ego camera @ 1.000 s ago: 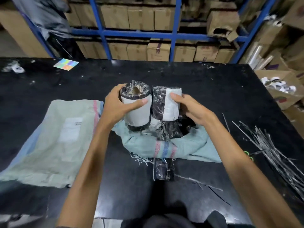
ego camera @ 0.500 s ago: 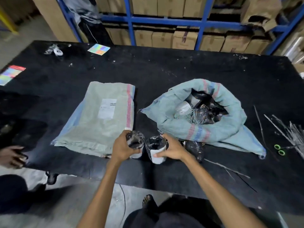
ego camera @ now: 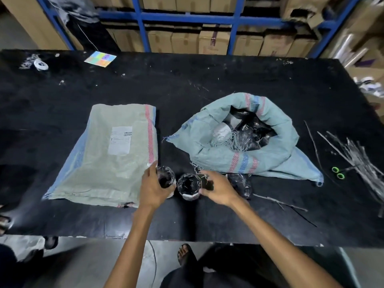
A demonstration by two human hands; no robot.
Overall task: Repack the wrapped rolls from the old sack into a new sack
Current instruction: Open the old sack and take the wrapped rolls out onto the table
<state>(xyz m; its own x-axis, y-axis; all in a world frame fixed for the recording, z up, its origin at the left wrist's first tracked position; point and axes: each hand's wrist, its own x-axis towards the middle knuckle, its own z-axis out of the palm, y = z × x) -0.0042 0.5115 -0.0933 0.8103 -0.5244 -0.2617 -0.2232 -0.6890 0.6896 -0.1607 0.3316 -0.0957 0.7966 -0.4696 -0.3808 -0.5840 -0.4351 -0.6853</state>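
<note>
Wrapped rolls stand upright near the front edge of the black counter [ego camera: 207,80], seen from the head camera: 2 of them side by side, just in front of the old sack [ego camera: 276,129]. The left hand [ego camera: 152,188] has its grip closed around the left roll [ego camera: 165,176], thumb against the near corner of the new sack [ego camera: 108,156]. The right hand [ego camera: 218,189] holds the right roll [ego camera: 189,187], fingers curled on its side, and the dark hollow core faces up. A third wrapped roll [ego camera: 240,183] lies on the counter just right of that hand, touching the old sack's front fold. The old sack, pale green with red and blue stripes, sits open and slumped, with more dark wrapped rolls, a pale round end and loose threads visible inside its mouth. Left of the old sack, apart from it, the new sack lies flat with a white label [ego camera: 120,140] facing up. Right of the old sack lie green-handled scissors [ego camera: 337,173] and a heap of thin strips [ego camera: 357,156]. Behind the old sack, at the counter's far left, rests a multicoloured card [ego camera: 100,58].
</note>
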